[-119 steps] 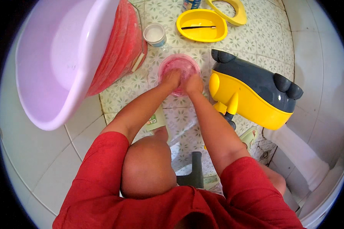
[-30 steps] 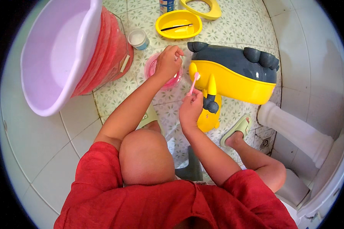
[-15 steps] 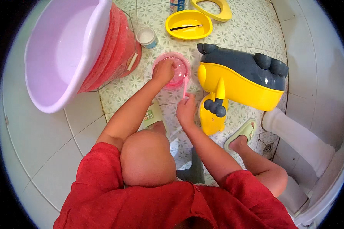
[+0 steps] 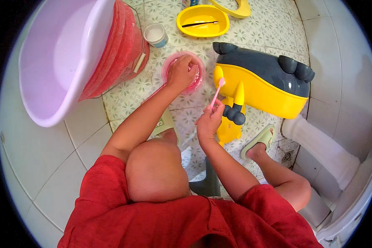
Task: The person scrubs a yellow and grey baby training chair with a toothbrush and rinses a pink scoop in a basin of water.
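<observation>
My left hand [image 4: 181, 72] reaches into a small pink bowl [image 4: 197, 78] on the tiled floor, its fingers curled over something inside that I cannot make out. My right hand [image 4: 209, 121] holds a pink toothbrush [image 4: 216, 93] upright, the bristle end up against the side of a yellow and grey plastic potty [image 4: 263, 80]. A yellow piece with dark grey knobs [image 4: 232, 115] stands just right of that hand. My bare knee [image 4: 155, 171] is below both hands.
A large lilac basin [image 4: 58, 58] nests in a red basin [image 4: 118, 49] at the left. A small white cup [image 4: 155, 34], a yellow oval dish with a dark stick [image 4: 202, 21] and a yellow ring [image 4: 235, 8] lie beyond. My foot wears a green slipper [image 4: 258, 142]; a white pipe [image 4: 322, 151] runs at the right.
Four seconds ago both hands were at the pink bowl. The right hand has since left it, holds the pink toothbrush and has raised it toward the potty; the left stays in the bowl.
</observation>
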Tool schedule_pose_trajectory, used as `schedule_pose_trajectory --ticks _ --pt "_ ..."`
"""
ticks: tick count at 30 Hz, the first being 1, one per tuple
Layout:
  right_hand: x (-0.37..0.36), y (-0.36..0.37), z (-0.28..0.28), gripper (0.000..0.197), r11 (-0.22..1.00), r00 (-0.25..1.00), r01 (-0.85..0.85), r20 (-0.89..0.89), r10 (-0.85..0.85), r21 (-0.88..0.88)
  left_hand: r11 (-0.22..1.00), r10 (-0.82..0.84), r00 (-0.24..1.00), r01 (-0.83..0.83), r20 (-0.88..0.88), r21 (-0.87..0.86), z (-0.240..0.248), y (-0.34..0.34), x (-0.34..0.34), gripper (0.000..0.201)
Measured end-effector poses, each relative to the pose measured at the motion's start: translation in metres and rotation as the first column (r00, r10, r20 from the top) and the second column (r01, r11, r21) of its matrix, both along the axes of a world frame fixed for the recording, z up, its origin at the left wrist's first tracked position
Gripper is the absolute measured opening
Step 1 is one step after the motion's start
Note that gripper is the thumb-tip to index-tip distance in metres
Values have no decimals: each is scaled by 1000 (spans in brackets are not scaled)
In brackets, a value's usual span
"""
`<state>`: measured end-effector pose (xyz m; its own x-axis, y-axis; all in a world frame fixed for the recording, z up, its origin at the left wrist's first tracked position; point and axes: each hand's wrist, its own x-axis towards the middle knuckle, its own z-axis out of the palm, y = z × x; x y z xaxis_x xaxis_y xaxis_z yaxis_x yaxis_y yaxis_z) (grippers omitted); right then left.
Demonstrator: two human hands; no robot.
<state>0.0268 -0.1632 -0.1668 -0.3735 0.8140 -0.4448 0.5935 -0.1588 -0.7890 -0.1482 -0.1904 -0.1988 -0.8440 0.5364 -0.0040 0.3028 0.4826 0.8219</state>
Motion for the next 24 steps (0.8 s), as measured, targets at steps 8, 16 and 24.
schedule_pose_trajectory --ticks 8,16,24 --pt "-2 -25 -13 24 846 980 167 178 -87 -507 995 -55 998 57 -27 84 -8 -4 4 11" --pt "-42 12 -109 18 932 932 -340 88 353 -128 967 84 981 -38 177 -250 -3 -14 -17 16" --pt "-117 30 -114 21 860 788 -504 366 496 -80 932 295 955 -289 -4 -217 -31 -46 -21 24"
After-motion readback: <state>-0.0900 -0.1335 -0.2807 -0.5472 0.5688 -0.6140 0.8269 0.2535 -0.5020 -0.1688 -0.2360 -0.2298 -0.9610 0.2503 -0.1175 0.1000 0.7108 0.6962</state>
